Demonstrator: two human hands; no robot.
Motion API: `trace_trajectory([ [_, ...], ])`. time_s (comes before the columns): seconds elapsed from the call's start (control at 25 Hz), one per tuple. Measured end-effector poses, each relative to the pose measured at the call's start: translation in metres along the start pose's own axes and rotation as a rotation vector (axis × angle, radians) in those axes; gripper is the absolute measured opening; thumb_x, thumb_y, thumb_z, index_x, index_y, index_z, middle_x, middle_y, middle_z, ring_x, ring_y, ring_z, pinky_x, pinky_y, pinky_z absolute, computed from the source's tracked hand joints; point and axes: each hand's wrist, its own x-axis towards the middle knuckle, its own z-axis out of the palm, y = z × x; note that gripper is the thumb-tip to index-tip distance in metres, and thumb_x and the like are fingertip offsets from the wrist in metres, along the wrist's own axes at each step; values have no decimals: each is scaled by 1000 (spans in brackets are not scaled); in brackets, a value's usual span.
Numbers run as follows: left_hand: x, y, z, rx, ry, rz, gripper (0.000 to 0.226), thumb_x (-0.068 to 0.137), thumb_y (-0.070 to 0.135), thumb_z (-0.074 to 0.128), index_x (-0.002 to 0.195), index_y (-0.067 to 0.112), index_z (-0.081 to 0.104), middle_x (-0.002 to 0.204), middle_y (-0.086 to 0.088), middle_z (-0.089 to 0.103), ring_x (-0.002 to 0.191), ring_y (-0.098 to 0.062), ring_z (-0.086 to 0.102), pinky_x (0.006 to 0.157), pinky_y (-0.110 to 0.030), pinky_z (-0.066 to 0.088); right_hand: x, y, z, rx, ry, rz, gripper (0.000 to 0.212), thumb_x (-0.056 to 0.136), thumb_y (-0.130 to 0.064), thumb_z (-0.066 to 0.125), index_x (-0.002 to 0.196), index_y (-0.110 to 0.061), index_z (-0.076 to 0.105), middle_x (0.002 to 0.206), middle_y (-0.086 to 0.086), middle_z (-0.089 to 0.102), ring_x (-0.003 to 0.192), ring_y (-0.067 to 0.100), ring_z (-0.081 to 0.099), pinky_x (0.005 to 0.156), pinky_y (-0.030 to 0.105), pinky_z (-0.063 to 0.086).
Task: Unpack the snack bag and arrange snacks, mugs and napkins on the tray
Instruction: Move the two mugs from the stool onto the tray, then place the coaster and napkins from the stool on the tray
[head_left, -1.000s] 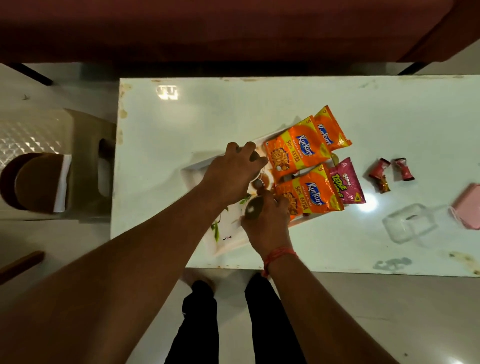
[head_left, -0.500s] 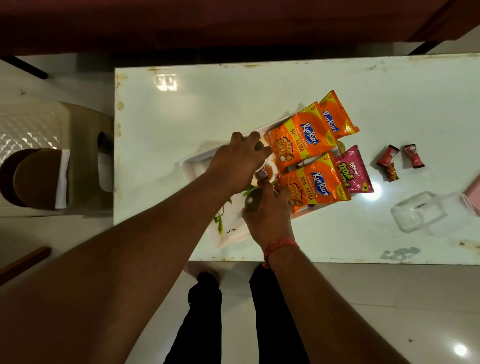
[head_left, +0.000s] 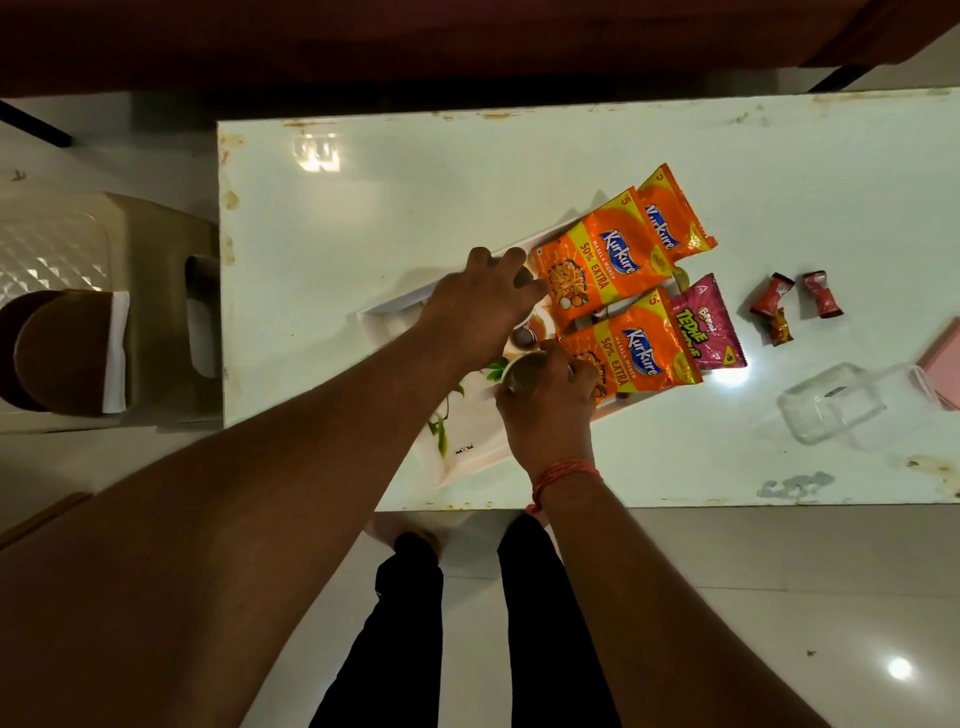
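On the white tabletop lies a white tray carrying 3 orange Kurkure packets and a pink Tedhe Medhe packet. The left hand reaches over the tray, its fingers curled round a dark mug that is mostly hidden. The right hand grips a second mug on the tray's near part. Wrapped candies and a clear plastic container lie to the right.
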Motion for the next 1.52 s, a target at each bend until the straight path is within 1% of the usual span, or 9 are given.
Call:
trace_trajectory([
  [0.28, 2, -1, 4, 2, 16, 11, 81, 74, 20, 80, 143, 29, 39, 149, -11, 36, 126, -38, 43, 74, -44, 58, 4, 3, 1, -78, -15, -21, 76, 82, -34, 77, 143, -21, 34, 142, 13, 34, 127, 38, 41, 103, 46, 44],
  [0.36, 4, -4, 5, -27, 3, 29, 82, 81, 36, 76, 149, 30, 31, 158, -11, 26, 136, -40, 35, 85, -50, 55, 6, 4, -1, -87, -37, -37, 76, 82, -37, 76, 144, -20, 34, 143, 13, 35, 128, 38, 41, 104, 47, 44],
  [0.52, -4, -27, 1, -151, 80, 7, 90, 84, 72, 48, 156, 33, 11, 166, -9, 8, 147, -41, 20, 105, -63, 39, 10, 10, -25, -269, -24, -209, 81, 87, -47, 65, 148, -11, 28, 145, 15, 36, 131, 35, 34, 104, 50, 42],
  [0.64, -26, -66, 1, -163, 188, -83, 81, 90, 71, 29, 157, 30, 10, 165, -13, 12, 147, -40, 22, 111, -60, 33, 3, 4, -41, -374, 90, -303, 67, 90, -48, 53, 143, -11, 37, 147, 13, 36, 132, 33, 35, 103, 48, 44],
  [0.76, -57, -95, 15, -302, 233, -300, 71, 98, 62, 24, 158, 24, 15, 163, -18, 19, 145, -41, 25, 116, -55, 28, -12, -27, -33, -430, 151, -366, 58, 89, -46, 48, 138, -17, 41, 146, 10, 37, 132, 30, 37, 105, 45, 42],
  [0.96, -123, -162, 54, -361, 157, -460, 74, 96, 63, 14, 156, 21, 24, 160, -17, 27, 145, -37, 29, 119, -52, 23, -58, -104, 49, -379, -14, -524, 61, 88, -37, 61, 140, -13, 42, 143, 15, 40, 127, 37, 43, 104, 44, 38],
  [1.2, -222, -288, 65, -337, 202, -540, 73, 96, 58, 10, 149, 15, 37, 150, -16, 44, 138, -34, 41, 116, -51, 29, -109, -214, 162, -170, -305, -497, 57, 93, -30, 61, 143, -13, 40, 142, 11, 39, 126, 34, 43, 103, 38, 37],
  [1.4, -287, -362, 87, -692, 471, -898, 56, 103, 46, 28, 142, 10, 48, 142, -14, 53, 132, -30, 46, 111, -41, 34, -138, -294, 245, -71, -403, -558, 51, 93, -22, 61, 139, -12, 43, 141, 11, 45, 127, 29, 47, 100, 30, 40],
  [1.52, -302, -375, 103, -1212, 413, -1016, 56, 103, 52, 25, 135, 17, 55, 129, 1, 59, 119, -19, 54, 105, -35, 39, -141, -322, 284, 92, -492, -396, 49, 93, -20, 61, 139, -16, 45, 137, 4, 50, 127, 23, 51, 103, 31, 44],
])
